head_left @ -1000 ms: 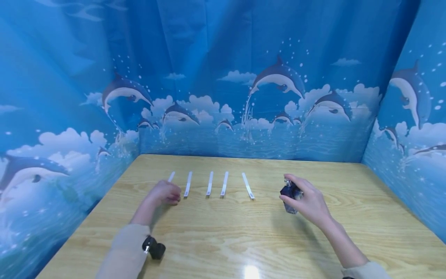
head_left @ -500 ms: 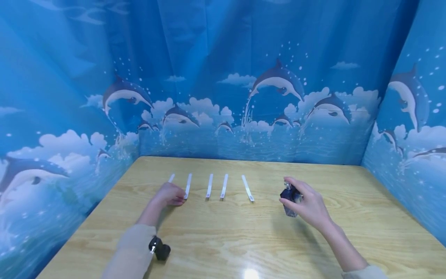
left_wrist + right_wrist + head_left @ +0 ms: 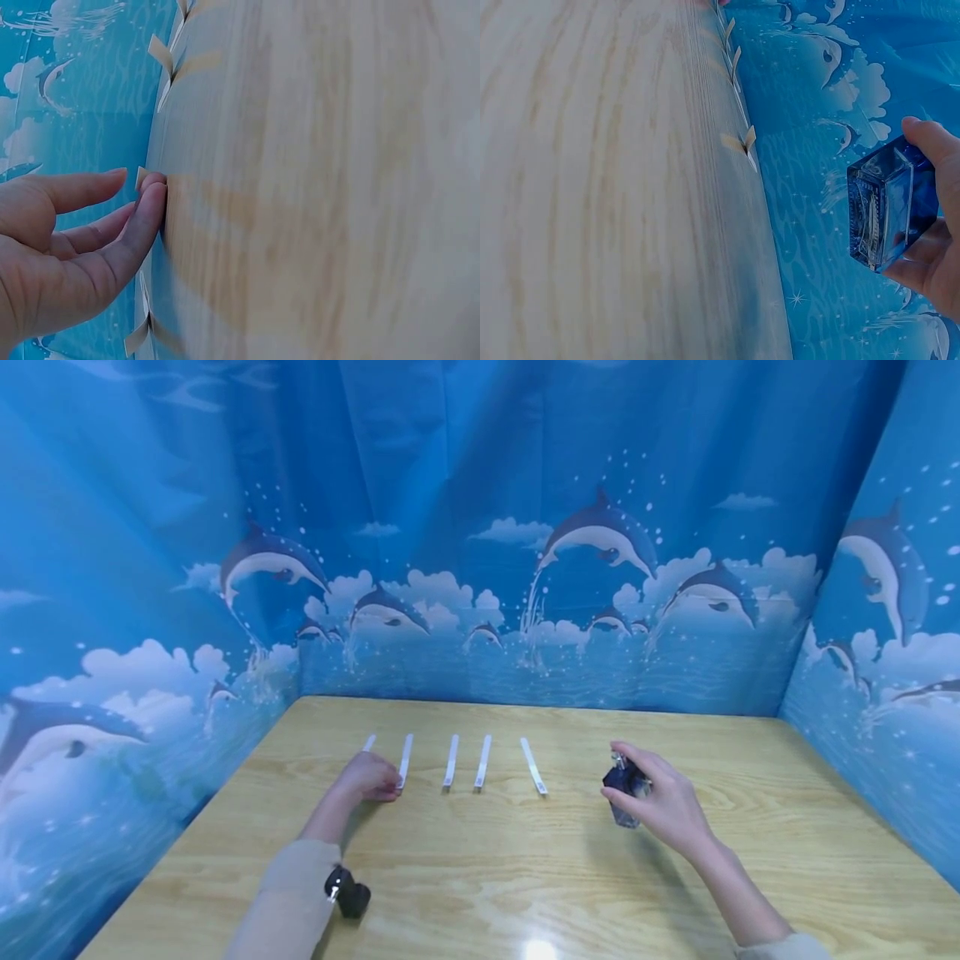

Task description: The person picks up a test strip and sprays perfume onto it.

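Dolphin-printed curtains (image 3: 465, 664) back the wooden table (image 3: 480, 877). On my feed, the left hand (image 3: 367, 775) has thumb and fingers parted, fingertips at the near end of the second white strip (image 3: 406, 758) from the left — whether touching it, I can't quite tell. The right hand (image 3: 665, 795) grips a dark-blue glass bottle (image 3: 620, 792) — raised off the table, right of the other four strips (image 3: 534, 766).

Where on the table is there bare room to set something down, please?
The broadest bare patch of table lies at the near side, between the left sleeve and right forearm. More lies between the rightmost strip and the dark bottle, and right of the right grip. It is crowded at left, around the left grip and two leftmost strips.
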A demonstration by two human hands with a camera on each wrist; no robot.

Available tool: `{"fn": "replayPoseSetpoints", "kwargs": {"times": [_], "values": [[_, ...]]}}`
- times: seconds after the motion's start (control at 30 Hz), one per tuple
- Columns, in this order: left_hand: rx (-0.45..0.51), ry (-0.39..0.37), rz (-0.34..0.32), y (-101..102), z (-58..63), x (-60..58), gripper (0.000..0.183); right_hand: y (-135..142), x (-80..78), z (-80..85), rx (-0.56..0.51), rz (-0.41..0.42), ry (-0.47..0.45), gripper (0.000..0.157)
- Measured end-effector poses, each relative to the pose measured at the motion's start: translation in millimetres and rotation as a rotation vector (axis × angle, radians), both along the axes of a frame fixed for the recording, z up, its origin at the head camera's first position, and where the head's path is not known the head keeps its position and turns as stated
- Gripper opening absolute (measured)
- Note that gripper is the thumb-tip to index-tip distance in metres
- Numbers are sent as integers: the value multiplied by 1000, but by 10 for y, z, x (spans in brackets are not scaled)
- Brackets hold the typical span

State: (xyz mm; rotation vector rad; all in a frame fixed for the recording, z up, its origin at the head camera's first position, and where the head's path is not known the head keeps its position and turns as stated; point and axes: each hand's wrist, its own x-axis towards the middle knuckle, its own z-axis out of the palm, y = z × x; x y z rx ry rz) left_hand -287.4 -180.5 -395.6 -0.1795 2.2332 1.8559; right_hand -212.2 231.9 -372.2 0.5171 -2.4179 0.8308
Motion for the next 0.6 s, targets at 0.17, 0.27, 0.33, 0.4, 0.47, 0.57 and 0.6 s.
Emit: {"fn": "replayPoseSetpoints", "kwargs": {"times": [0.17,0.27,0.33,0.4,0.47,0.57,0.6], "values": [[-23,-11,19,34,-1,-10,24,6,-3,7,5,2,24,62],[-44,-15,27,48,-2,-10,26,16,-5,3,6,3,33,62],[-55,-14,32,51,-7,-11,26,24,-6,-4,7,2,31,62],[-61,-14,41,50,-13,-13,26,30,-4,-7,6,0,28,62],[-65,-14,37,47,-18,-13,27,35,0,-11,7,-2,25,62],[-66,-5,40,44,-9,3,28,45,6,-14,5,-7,25,62],[-67,-2,36,41,-5,8,29,49,7,-15,4,-10,23,62]]}}
